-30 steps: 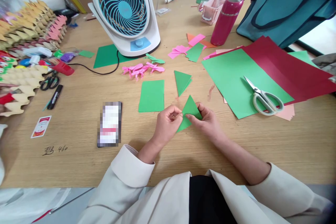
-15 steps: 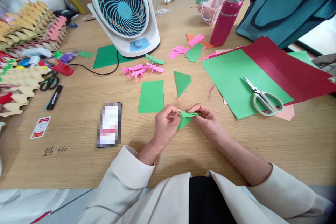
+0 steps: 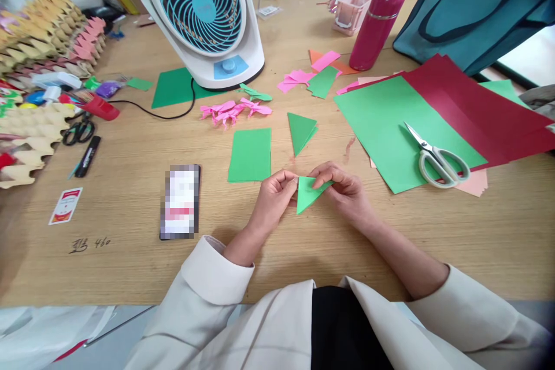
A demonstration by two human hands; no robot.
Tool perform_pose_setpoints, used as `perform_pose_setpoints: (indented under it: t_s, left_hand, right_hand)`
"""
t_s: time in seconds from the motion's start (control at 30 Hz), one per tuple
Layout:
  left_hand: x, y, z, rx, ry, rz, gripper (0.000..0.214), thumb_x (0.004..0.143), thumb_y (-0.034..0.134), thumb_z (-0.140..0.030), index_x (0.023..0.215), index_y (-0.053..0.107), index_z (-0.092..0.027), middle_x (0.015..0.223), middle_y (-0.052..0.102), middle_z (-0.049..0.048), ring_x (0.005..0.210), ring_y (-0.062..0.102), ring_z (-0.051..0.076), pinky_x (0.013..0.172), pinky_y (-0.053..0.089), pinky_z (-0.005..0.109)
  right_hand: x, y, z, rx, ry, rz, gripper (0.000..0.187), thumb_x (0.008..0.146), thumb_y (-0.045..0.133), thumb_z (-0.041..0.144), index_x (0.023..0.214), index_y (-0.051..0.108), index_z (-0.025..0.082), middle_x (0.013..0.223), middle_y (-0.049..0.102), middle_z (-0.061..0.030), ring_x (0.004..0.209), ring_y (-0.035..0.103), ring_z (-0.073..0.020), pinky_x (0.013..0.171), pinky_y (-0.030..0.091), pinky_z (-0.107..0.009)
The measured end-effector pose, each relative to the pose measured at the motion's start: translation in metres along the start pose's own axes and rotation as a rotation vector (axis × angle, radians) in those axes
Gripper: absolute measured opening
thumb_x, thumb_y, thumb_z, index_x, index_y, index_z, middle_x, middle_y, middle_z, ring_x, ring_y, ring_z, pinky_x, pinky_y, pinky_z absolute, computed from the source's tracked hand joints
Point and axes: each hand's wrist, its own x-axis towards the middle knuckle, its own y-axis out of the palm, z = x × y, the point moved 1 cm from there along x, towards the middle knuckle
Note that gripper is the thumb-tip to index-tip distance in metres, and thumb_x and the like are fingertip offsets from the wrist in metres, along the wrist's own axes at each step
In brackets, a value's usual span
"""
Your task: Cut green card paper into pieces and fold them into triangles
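A small folded green paper triangle [image 3: 307,196] is held between both hands above the table, its point toward me. My left hand [image 3: 274,196] pinches its left corner between thumb and fingers. At the upper right edge, my right hand [image 3: 344,191] grips it, with fingers lying over the paper. Beyond the hands lie another folded green triangle [image 3: 300,132] and a stack of green paper rectangles [image 3: 250,155]. Farther off is a bunch of folded pink paper pieces [image 3: 234,110], with a green folded piece [image 3: 255,92] behind.
White-handled scissors [image 3: 440,165] rest on large green paper [image 3: 390,133] at right, beside red sheets [image 3: 472,110]. A pink bottle [image 3: 378,29] and blue bag [image 3: 451,11] stand behind. A fan [image 3: 208,17] stands at the back; a phone [image 3: 181,202] lies left of my hands.
The raised upper flap of the green paper has come down, so the piece now shows as a flat triangle. Both hands keep hold of it. The whole view has shifted slightly.
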Motion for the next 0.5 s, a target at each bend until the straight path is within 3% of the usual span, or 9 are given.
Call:
perform_pose_setpoints:
  t_s: [0.3, 0.5]
  left_hand:
    - [-0.0036, 0.0013, -0.0057, -0.115, -0.075, 0.090, 0.031, 0.078, 0.071, -0.047, 0.083, 0.059, -0.019, 0.069, 0.060, -0.0031, 0.058, 0.058, 0.010, 0.047, 0.049, 0.018]
    - [-0.0064, 0.0032, -0.0066, -0.130, -0.143, 0.191, 0.042, 0.077, 0.074, -0.050, 0.100, 0.055, -0.021, 0.086, 0.068, 0.0008, 0.065, 0.069, 0.016, 0.055, 0.060, 0.029]
  right_hand:
    - [0.0018, -0.0065, -0.0036, -0.138, -0.097, 0.089, 0.017, 0.093, 0.055, 0.023, 0.082, 0.068, 0.025, 0.099, 0.063, -0.0063, 0.094, 0.061, -0.0214, 0.081, 0.049, -0.037]
    - [0.0018, -0.0072, -0.0022, -0.133, -0.107, 0.063, 0.019, 0.093, 0.051, 0.016, 0.082, 0.064, 0.024, 0.099, 0.061, -0.0057, 0.092, 0.061, -0.0190, 0.079, 0.049, -0.034]
